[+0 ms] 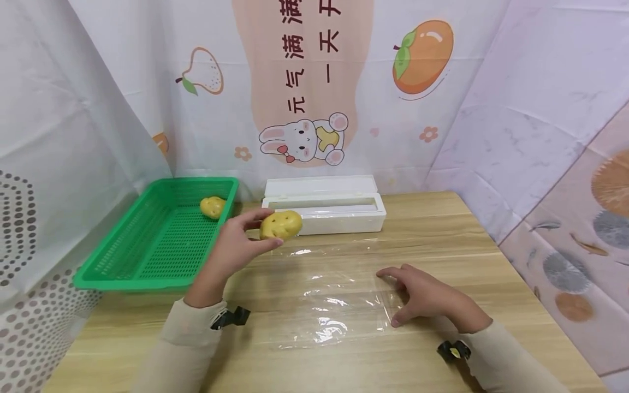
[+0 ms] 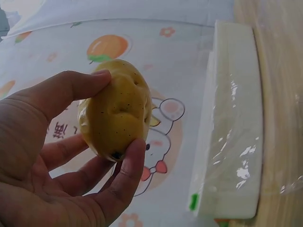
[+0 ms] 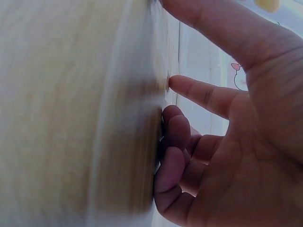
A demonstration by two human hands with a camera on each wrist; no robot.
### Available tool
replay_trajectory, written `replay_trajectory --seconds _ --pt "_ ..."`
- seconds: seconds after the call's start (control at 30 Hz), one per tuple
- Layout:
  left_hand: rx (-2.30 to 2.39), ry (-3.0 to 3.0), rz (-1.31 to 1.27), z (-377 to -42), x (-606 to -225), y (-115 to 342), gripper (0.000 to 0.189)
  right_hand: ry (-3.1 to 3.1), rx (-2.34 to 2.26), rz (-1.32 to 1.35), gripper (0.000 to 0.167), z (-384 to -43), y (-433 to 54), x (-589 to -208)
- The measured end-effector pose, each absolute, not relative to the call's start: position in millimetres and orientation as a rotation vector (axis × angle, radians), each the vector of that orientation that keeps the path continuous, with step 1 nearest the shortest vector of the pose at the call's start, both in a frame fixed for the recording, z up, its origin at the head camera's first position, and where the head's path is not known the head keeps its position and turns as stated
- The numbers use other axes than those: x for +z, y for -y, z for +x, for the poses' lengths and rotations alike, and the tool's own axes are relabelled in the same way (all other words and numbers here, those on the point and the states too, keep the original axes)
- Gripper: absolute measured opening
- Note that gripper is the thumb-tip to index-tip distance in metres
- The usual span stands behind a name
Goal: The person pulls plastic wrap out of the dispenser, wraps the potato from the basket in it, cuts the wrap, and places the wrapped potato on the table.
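Note:
A yellow potato (image 1: 281,224) is held up by my left hand (image 1: 241,240), above the far left part of a sheet of cling film (image 1: 334,295). In the left wrist view the thumb and fingertips grip the potato (image 2: 116,111) from opposite sides. The film lies spread on the table, clear and shiny with creases. At its right edge is my right hand (image 1: 425,297), thumb and index finger stretched toward the film and table. The right wrist view has the other fingers of this hand (image 3: 227,132) bent against the table surface.
A green basket (image 1: 152,284) stands at the left with another potato (image 1: 212,207) in its far right corner. Behind the film is a white cling film box (image 1: 339,224) with its lid raised. A printed curtain (image 1: 206,125) hangs along the table's back and sides.

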State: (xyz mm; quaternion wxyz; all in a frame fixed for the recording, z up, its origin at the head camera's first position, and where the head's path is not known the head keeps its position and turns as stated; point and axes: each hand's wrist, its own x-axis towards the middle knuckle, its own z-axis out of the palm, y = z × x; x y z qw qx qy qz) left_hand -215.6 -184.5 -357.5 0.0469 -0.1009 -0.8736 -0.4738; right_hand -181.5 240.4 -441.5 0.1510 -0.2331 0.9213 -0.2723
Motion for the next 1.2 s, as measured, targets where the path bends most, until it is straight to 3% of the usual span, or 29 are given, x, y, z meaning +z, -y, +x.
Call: replay_trajectory --seconds 1.2 --pt "-1.568 2.892 -0.639 -206.7 -428.4 104.6 0.059 -2.649 -0.770 -0.677 0.103 -184.0 -242.5 -444.2"
